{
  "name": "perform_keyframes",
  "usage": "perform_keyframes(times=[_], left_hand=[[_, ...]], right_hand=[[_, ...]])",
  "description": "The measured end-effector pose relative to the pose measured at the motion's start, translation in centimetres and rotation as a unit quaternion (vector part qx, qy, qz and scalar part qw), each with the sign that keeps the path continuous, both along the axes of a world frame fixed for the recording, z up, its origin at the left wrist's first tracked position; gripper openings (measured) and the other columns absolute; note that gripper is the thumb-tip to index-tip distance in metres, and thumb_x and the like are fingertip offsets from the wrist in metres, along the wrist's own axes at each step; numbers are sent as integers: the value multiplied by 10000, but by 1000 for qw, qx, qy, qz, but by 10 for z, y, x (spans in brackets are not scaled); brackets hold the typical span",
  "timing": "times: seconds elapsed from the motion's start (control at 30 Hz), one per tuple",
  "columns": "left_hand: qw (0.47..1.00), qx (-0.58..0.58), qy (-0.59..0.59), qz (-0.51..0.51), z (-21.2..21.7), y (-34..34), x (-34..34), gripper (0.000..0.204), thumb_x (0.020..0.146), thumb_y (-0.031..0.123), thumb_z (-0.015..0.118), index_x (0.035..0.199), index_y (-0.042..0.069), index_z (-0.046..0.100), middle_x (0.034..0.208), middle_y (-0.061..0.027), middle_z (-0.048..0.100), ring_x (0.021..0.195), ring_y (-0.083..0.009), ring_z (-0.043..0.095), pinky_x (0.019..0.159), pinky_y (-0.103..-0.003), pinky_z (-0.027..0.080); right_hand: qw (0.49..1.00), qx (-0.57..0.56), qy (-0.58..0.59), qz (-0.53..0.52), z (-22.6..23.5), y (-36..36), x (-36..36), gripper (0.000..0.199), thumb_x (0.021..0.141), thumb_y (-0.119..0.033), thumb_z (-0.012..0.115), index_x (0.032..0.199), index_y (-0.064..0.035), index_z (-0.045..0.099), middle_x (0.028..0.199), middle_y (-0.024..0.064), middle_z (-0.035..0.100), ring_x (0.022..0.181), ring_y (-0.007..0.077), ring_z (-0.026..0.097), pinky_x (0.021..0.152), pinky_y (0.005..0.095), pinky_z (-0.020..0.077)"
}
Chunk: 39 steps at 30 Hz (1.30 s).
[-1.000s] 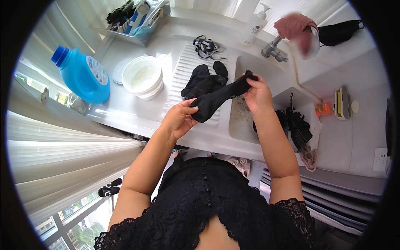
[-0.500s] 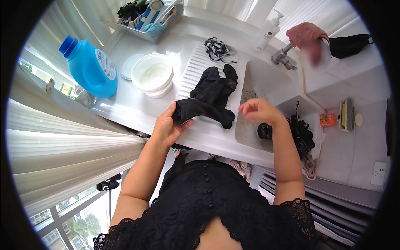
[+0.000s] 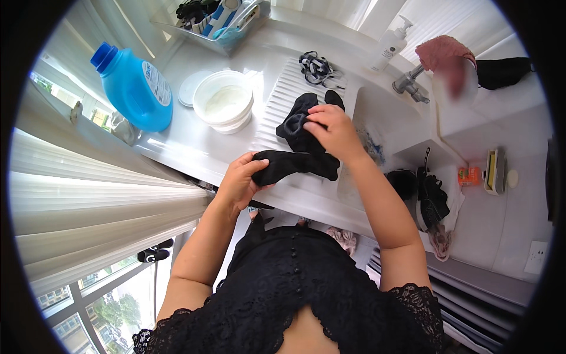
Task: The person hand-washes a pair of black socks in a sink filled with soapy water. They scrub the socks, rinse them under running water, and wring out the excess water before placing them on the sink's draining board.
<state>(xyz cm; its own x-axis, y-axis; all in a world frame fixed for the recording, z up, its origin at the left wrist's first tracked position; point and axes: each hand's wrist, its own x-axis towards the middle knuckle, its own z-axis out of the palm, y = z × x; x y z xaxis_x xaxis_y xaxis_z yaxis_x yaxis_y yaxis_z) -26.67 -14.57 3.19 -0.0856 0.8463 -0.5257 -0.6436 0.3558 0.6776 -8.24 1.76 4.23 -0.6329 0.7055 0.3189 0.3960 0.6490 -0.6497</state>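
Note:
My left hand (image 3: 240, 180) grips one end of a wet black sock (image 3: 298, 165) that lies along the front edge of the ribbed white drainboard (image 3: 277, 109). My right hand (image 3: 333, 131) rests on a heap of black garments (image 3: 302, 121) in the middle of the drainboard, its fingers pinching a fold of the cloth. The sink basin (image 3: 386, 133) lies just right of both hands.
A blue detergent bottle (image 3: 132, 88) and a white tub (image 3: 224, 100) stand at the left of the counter. Behind are a caddy (image 3: 218, 17), a black cord bundle (image 3: 315, 65), a pump bottle (image 3: 389, 44) and a tap (image 3: 410, 85). Dark cloths (image 3: 427, 197) hang right.
Both hands lowered the black sock from mid-air onto the drainboard. My right hand let go of it and moved up onto the heap of black garments.

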Motion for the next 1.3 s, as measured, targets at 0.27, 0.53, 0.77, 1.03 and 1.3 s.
perform_keyframes(times=[0.27,0.53,0.77,1.03,1.3], left_hand=[[997,61,29,31,4,28,20,290,892,309,608,894,19,611,810,-14,621,681,-65,564,606,-218,456],[994,4,98,55,-32,27,7,255,890,246,605,760,26,586,679,1,577,572,-55,501,528,-208,404],[993,-18,101,66,-23,24,13,268,905,251,574,778,16,591,694,-10,584,575,-68,509,539,-217,409],[993,-8,105,60,-24,22,13,277,909,258,566,790,9,601,701,-17,596,584,-73,518,556,-210,415],[992,-21,114,48,-30,22,10,258,904,255,576,843,6,600,768,-50,629,641,-105,574,607,-232,461]], right_hand=[[990,-108,63,66,14,-28,-3,161,826,-127,655,925,-2,678,1021,91,644,956,181,592,845,287,442],[960,-190,136,-154,-14,-5,35,133,824,-121,642,905,-27,690,772,64,672,707,117,612,648,252,476],[1000,-29,9,8,-19,-38,6,143,771,-91,679,905,-44,692,807,72,647,709,177,615,643,286,487],[960,-224,109,-129,-31,-1,50,110,739,-42,697,848,-34,712,767,75,676,655,137,636,601,256,496],[998,56,-39,16,-43,-30,15,110,744,-56,699,845,-14,688,803,97,666,679,176,625,611,273,483]])
